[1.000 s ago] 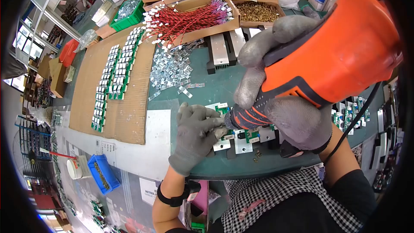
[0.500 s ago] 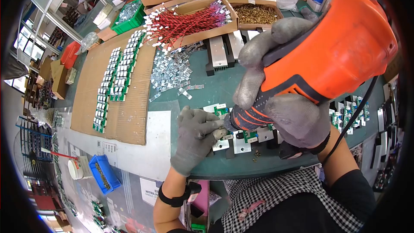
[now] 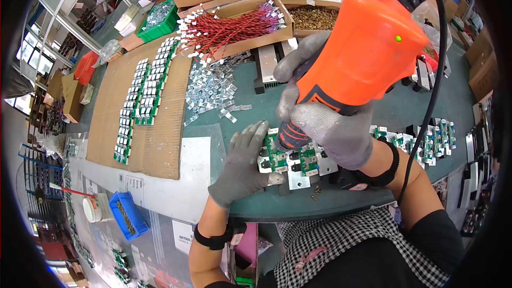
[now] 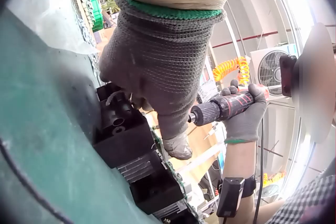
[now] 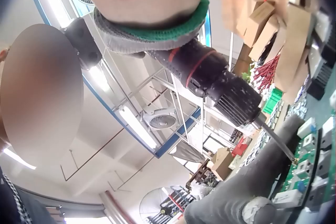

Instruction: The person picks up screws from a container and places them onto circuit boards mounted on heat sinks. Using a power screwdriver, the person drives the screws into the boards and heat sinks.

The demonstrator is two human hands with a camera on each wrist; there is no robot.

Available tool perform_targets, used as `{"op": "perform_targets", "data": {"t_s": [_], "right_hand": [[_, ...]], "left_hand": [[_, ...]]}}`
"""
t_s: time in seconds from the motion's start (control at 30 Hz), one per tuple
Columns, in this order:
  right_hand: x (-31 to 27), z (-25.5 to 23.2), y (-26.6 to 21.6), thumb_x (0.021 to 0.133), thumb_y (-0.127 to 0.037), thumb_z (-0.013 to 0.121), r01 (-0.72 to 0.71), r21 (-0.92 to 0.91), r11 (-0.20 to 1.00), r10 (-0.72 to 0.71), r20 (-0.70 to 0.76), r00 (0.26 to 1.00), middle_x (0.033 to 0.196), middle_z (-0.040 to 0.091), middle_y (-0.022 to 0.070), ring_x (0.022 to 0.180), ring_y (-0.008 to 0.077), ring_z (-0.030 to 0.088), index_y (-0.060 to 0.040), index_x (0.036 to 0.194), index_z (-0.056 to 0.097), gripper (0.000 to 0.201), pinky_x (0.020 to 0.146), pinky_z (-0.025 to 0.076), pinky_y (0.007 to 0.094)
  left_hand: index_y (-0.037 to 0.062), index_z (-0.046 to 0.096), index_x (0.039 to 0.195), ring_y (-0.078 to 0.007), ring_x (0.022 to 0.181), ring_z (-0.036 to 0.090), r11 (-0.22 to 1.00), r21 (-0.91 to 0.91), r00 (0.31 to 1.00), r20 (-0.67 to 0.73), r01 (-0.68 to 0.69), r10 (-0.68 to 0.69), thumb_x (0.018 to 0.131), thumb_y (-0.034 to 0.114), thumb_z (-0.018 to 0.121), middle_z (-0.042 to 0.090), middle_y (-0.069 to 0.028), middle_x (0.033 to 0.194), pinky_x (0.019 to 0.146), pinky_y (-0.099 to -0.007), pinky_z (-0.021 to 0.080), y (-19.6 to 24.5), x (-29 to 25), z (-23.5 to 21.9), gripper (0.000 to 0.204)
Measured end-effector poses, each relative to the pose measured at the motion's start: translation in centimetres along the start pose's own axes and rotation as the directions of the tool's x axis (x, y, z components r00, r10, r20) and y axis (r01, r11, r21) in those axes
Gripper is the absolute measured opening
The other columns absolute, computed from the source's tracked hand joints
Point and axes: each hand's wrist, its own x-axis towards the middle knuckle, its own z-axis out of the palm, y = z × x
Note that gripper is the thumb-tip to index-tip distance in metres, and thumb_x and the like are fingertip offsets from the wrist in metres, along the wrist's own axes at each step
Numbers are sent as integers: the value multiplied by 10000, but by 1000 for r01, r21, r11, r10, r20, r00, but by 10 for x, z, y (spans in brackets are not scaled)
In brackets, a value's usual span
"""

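Now the orange driver (image 3: 368,48) has lifted and swung upright compared with a second ago, when it lay lower and more level with its nose buried between the hands. The right hand (image 3: 325,122) grips the driver's black-and-orange neck, gloved fingers wrapped round it, and the bit points down at the circuit board (image 3: 277,154). The right wrist view shows the thin bit (image 5: 275,137) slanting down toward the green board, its tip close to the board; whether it touches cannot be told. The left hand (image 3: 242,162), which earlier curled its fingers round the driver's nose, now lies flat with fingers straight, pressing on the board's left edge and holding nothing. The board sits on a black block on the green table (image 3: 256,112), near the table's front edge, with metal plates (image 3: 298,178) just in front of it. Beyond the board lies a scatter of metal clips (image 3: 210,88), and farther back a box of red wires (image 3: 234,21). Judging by the change, the left hand has given up steadying the tip and gone over to holding the board still, which suggests the driver is moving from one screw spot to another.
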Motion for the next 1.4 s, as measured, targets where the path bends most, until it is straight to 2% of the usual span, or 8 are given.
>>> {"op": "perform_targets", "data": {"t_s": [0.33, 0.5, 0.9, 1.0, 1.1, 1.2, 1.3, 1.4], "right_hand": [[-3, 4, 0, 669, 151, 595, -56, -93, 994, 60, 41, 997, 945, 599, 150, 765, 156, 635, -35, 1173, 427, 563, 672, 545, 279], [-3, 19, 1, 698, 105, 591, -30, -386, 922, 45, 29, 999, 894, 584, 47, 802, 120, 586, -62, 1085, 454, 444, 702, 496, 273], [0, 8, -16, 681, 65, 634, -87, -86, 993, 87, 0, 996, 981, 610, 103, 737, 115, 609, -23, 1118, 492, 468, 647, 520, 284], [-7, -1, -53, 694, 106, 606, -4, 86, 996, 4, 7, 1000, 1030, 609, 123, 748, 149, 638, -44, 1208, 442, 560, 660, 544, 305], [-31, -28, -63, 713, 105, 656, 24, 217, 976, -27, 9, 1000, 1063, 599, 161, 722, 212, 669, -71, 1269, 413, 631, 645, 578, 330], [-56, -45, -78, 706, -22, 787, -105, 9, 994, 104, 62, 993, 1046, 593, 176, 721, 230, 681, -68, 1252, 408, 666, 662, 597, 351], [-69, -52, -83, 700, -43, 803, -131, -186, 974, 150, 88, 985, 1032, 594, 169, 732, 218, 678, -58, 1238, 406, 669, 675, 594, 352], [-73, -40, -81, 687, 60, 712, -129, -93, 987, 126, -44, 991, 973, 615, 129, 729, 149, 639, -35, 1188, 426, 584, 667, 549, 285]], "left_hand": [[50, 407, 1373, -362, 1281, 413, 999, -50, 1000, -26, 0, -1, 615, 489, 786, 489, -186, 1296, 1076, -487, 284, -4, -1, 6, 954], [13, 443, 1313, -383, 1271, 414, 993, -119, 1000, 15, 7, -5, 609, 548, 780, 487, -206, 1290, 1064, -488, 300, -25, -4, 25, 947], [-4, 403, 1345, -391, 1307, 362, 998, 27, 998, -33, -59, 60, 653, 537, 763, 428, -232, 1350, 1093, -486, 261, -6, -4, 9, 949], [39, 504, 1263, -377, 1217, 450, 970, 239, 970, -243, 43, 17, 718, 444, 742, 516, -192, 1239, 1028, -474, 337, 33, -18, 2, 720], [117, 631, 1043, -314, 933, 575, 976, 154, 950, -293, 156, -106, 740, 345, 752, 576, -117, 1029, 844, -431, 449, 78, -45, 12, 398], [116, 657, 928, -282, 812, 620, 984, 42, 982, -88, 170, -166, 770, 325, 724, 620, -74, 889, 700, -399, 485, 103, -69, 56, 271], [127, 668, 912, -260, 698, 630, 977, -5, 956, -206, 213, -210, 781, 327, 716, 625, -57, 820, 604, -373, 487, 108, -72, 90, 244], [136, 667, 919, -250, 702, 634, 944, 41, 930, -190, 328, -315, 788, 342, 709, 624, -45, 820, 613, -380, 488, 114, -66, 99, 248]]}}
